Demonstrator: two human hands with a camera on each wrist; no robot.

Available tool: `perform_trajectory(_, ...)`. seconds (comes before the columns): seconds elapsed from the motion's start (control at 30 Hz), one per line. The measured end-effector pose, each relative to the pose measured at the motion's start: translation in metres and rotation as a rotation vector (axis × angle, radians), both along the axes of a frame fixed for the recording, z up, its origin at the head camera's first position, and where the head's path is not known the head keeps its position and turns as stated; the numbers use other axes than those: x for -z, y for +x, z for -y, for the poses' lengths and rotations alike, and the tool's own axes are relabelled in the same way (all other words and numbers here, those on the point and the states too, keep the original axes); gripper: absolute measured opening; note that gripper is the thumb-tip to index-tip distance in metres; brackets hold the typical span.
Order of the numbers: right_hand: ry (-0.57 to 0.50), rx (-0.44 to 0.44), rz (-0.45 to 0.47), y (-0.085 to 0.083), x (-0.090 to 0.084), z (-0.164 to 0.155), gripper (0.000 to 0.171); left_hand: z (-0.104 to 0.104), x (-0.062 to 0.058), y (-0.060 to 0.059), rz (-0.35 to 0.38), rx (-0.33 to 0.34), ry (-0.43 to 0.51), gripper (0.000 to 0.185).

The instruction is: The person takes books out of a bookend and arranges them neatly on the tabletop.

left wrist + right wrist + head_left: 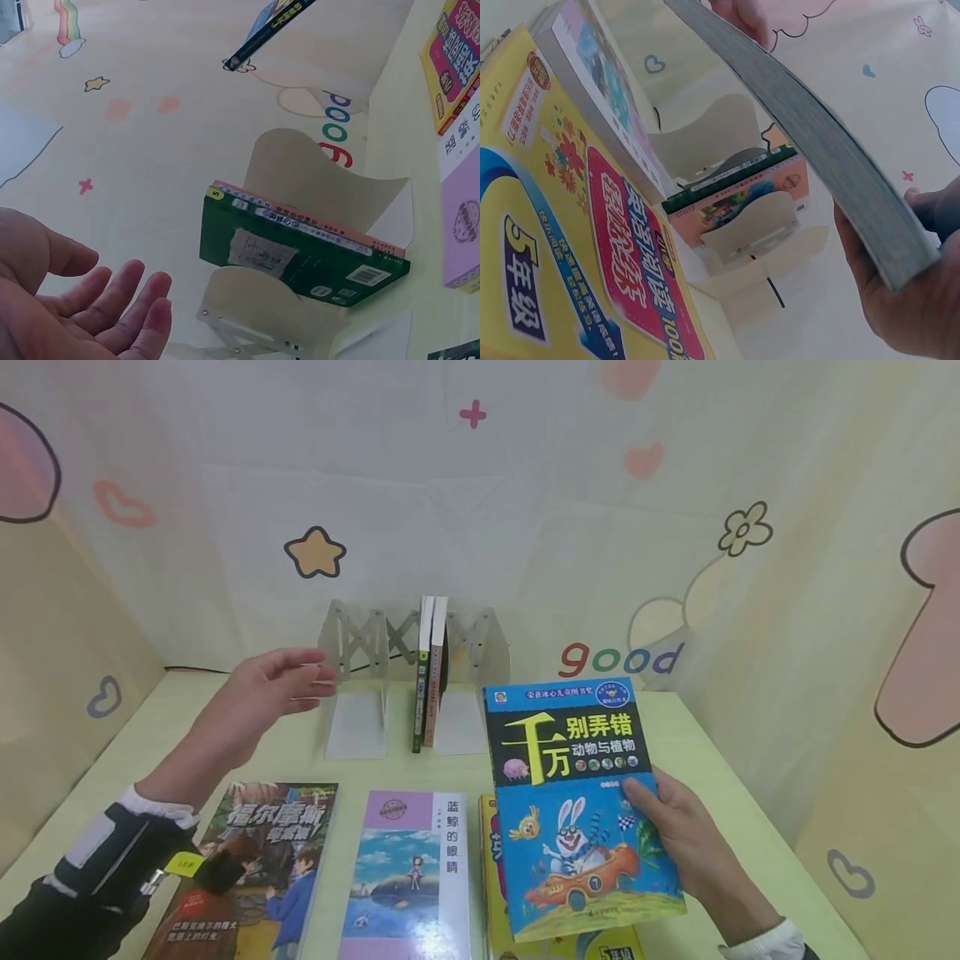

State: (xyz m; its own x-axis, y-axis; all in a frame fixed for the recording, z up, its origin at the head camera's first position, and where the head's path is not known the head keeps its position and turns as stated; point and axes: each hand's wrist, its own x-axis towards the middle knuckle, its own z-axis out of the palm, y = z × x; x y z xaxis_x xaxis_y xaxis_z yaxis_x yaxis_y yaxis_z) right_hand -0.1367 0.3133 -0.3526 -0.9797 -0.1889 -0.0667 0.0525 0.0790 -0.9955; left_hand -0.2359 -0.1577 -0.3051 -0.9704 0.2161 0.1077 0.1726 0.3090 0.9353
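My right hand [678,835] grips a blue picture book [573,793] with a rabbit in a car on its cover, lifted above the table; its page edge [817,142] crosses the right wrist view. My left hand [262,693] hovers open, fingers straight, beside the left end of a white expandable book rack [360,639]; the left hand [90,315] holds nothing. Two thin books [429,672] stand upright in the rack, green cover [300,259] outermost.
Three books lie flat at the near edge of the green table [720,752]: a dark detective book [258,868], a purple-and-white book [408,877] and a yellow book [562,247] under the lifted one. Patterned cloth walls [525,485] enclose the table.
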Motion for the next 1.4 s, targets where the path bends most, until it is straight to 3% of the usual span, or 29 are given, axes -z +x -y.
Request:
perform_trajectory(0.17, 0.009, 0.061, 0.035, 0.009, 0.0, -0.012, 0.056, 0.007, -0.009, -0.01, -0.05, -0.087, -0.018, 0.057)
perform_trajectory(0.37, -0.016, 0.106, 0.064, 0.017, 0.001, -0.026, 0.047, 0.007, -0.011, -0.022, -0.107, -0.174, -0.065, 0.052)
perform_trajectory(0.57, -0.003, 0.192, 0.128, 0.023, 0.0, -0.032, 0.064, 0.002, -0.007, -0.04, -0.152, -0.224, -0.161, 0.051)
perform_trajectory(0.77, 0.005, 0.227, 0.166, 0.026, 0.001, -0.035, 0.069, -0.002, 0.005, -0.058, -0.173, -0.227, -0.284, 0.055)
perform_trajectory(0.93, 0.001, 0.251, 0.216, 0.029, 0.001, -0.037, 0.074, -0.007, 0.013, -0.068, -0.137, -0.215, -0.346, 0.061)
perform_trajectory(1.23, -0.015, 0.249, 0.266, 0.032, 0.01, -0.036, 0.075, -0.011, 0.023, -0.075, -0.147, -0.218, -0.32, 0.059)
perform_trajectory(1.4, -0.017, 0.185, 0.253, 0.032, 0.02, -0.037, 0.075, -0.011, 0.025, -0.074, -0.153, -0.215, -0.293, 0.058)
